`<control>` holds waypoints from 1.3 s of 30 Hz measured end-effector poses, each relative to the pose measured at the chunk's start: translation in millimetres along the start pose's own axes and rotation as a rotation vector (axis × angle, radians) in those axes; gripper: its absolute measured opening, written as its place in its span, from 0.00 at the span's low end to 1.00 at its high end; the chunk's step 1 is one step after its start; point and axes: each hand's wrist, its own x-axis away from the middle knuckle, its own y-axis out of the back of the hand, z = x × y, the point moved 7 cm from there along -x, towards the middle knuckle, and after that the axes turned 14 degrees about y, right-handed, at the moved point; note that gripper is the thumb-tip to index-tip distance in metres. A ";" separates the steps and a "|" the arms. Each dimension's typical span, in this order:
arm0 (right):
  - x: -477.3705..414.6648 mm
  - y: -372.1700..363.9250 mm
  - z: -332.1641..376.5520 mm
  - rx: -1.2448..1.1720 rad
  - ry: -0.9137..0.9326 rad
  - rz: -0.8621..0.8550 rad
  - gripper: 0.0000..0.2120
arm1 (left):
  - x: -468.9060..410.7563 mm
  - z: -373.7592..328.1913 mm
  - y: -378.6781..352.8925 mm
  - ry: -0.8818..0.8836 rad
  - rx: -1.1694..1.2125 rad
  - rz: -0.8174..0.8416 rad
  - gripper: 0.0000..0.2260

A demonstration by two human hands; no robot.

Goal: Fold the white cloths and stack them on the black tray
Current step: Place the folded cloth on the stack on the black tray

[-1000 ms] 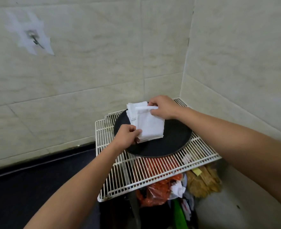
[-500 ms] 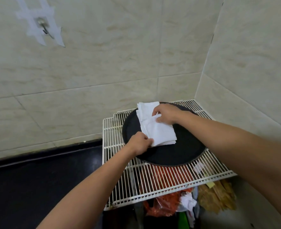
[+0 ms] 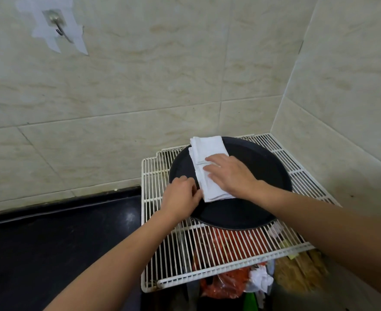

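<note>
Head view: the round black tray [image 3: 259, 173] sits on a white wire rack [image 3: 227, 257]. The stack of folded white cloths [image 3: 207, 148] lies on the tray's ten-o'clock side. The right hand [image 3: 232, 173] presses flat on it, fingers straight and spread. The left hand [image 3: 180, 198], fingers curled, meets the stack's seven-o'clock corner; whether it pinches the cloth cannot be told.

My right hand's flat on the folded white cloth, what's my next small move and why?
Probably slide the folded white cloth toward the middle of the round black tray with the flat right hand: its far corner seems to hang over the rim, and the left hand is at its near edge to guide it.
</note>
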 end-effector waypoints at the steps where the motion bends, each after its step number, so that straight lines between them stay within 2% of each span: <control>1: 1.5 -8.8 4.7 -0.050 0.003 0.059 0.21 | -0.5 5.8 -0.8 -0.034 -0.040 -0.039 0.10; 4: 6.5 -27.6 7.2 -0.146 -0.078 0.196 0.27 | -2.2 23.1 -9.7 -0.076 -0.104 -0.067 0.10; 8: 7.1 -31.5 3.5 -0.147 -0.110 0.207 0.23 | 0.7 31.6 -12.5 -0.101 -0.046 -0.079 0.10; 12: 6.3 -27.5 2.4 -0.225 -0.143 0.253 0.22 | 9.0 30.8 -2.5 -0.135 -0.014 -0.098 0.09; 16: -1.3 13.8 2.1 -0.204 -0.218 0.084 0.20 | 29.8 36.4 21.2 -0.131 -0.040 -0.151 0.09; 20: -21.3 58.8 28.2 -0.182 -0.195 -0.068 0.17 | 63.8 57.7 52.1 -0.018 -0.091 -0.199 0.10; 24: -40.0 68.5 110.2 -0.251 -0.019 -0.120 0.15 | 133.8 100.6 74.2 0.188 -0.136 -0.233 0.09; 30: -31.3 32.0 282.7 -0.406 0.241 0.029 0.15 | 285.7 189.3 77.8 0.484 -0.237 -0.154 0.07; 39: -73.0 44.8 483.7 -0.426 0.519 0.078 0.14 | 472.3 315.3 134.2 0.843 -0.292 -0.246 0.08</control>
